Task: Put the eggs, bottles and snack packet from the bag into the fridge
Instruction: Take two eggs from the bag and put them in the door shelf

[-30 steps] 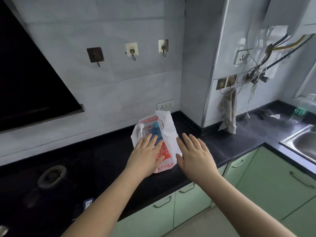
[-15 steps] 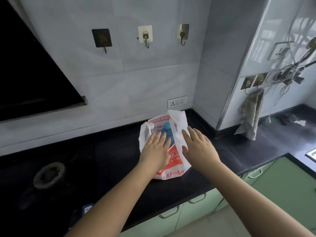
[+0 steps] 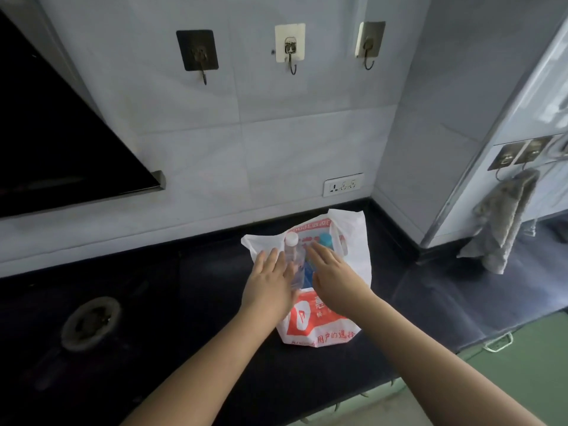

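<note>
Standing upright on the dark surface (image 3: 184, 302), a white plastic bag (image 3: 356, 256) w/ red print sits near the back wall, below a wall socket (image 3: 343, 184). Both hands are at the bag's mouth. Left hand (image 3: 270, 284) lies flat, fingers straight & together, on the bag's left side, its inner edge touching a clear bottle (image 3: 294, 259) w/ a white cap that pokes up out of the opening. Right hand (image 3: 333, 276) is also spread flat, fingers extended, just right of that bottle, over the bag's front. Neither hand is clasping anything; the bottle stands between them, tilted a little. A second bottle w/ a blue cap (image 3: 325, 239) shows deeper in the bag, behind the right hand's fingertips. Eggs & snack packet can't be made out inside.

Left of the bag, well apart, a round burner ring (image 3: 90, 322) sits in the surface. Above it a black range hood (image 3: 61, 149) slants out from the wall. Three stick-on hooks (image 3: 290, 44) run in a row on the tiles. At right a grey cloth (image 3: 498, 222) hangs from a hook on the side wall. Green cabinet fronts (image 3: 522, 364) show below the surface edge.
</note>
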Demonstrator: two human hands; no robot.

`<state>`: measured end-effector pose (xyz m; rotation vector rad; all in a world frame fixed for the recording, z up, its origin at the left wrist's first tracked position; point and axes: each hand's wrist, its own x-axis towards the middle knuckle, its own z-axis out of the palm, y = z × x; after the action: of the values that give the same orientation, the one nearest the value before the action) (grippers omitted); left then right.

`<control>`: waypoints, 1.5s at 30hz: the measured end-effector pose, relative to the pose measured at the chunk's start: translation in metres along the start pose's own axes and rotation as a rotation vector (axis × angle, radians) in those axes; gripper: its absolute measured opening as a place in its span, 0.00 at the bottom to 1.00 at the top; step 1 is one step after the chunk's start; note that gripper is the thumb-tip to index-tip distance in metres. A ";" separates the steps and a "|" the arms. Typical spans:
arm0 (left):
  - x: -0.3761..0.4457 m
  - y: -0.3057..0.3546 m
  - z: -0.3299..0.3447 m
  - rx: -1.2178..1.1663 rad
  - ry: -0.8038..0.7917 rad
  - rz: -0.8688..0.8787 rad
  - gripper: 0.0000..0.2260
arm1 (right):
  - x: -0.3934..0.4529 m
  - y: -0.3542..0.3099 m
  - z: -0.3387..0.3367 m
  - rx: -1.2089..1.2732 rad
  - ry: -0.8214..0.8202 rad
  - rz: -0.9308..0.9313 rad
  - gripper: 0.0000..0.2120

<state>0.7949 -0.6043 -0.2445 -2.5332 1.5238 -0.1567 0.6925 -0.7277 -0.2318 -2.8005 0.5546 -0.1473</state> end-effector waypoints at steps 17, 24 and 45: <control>0.051 0.022 0.007 -0.166 0.170 -0.162 0.25 | 0.047 0.088 -0.010 -0.282 0.034 0.078 0.33; 0.070 0.019 0.018 -0.127 0.124 -0.215 0.30 | 0.047 0.121 -0.018 -0.314 0.030 0.152 0.34; 0.085 0.000 0.033 -0.302 0.163 -0.232 0.36 | 0.038 0.149 -0.006 -0.179 0.041 0.312 0.26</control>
<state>0.8410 -0.6756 -0.2770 -3.0026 1.3931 -0.1805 0.6730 -0.8763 -0.2684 -2.8391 1.0524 -0.0945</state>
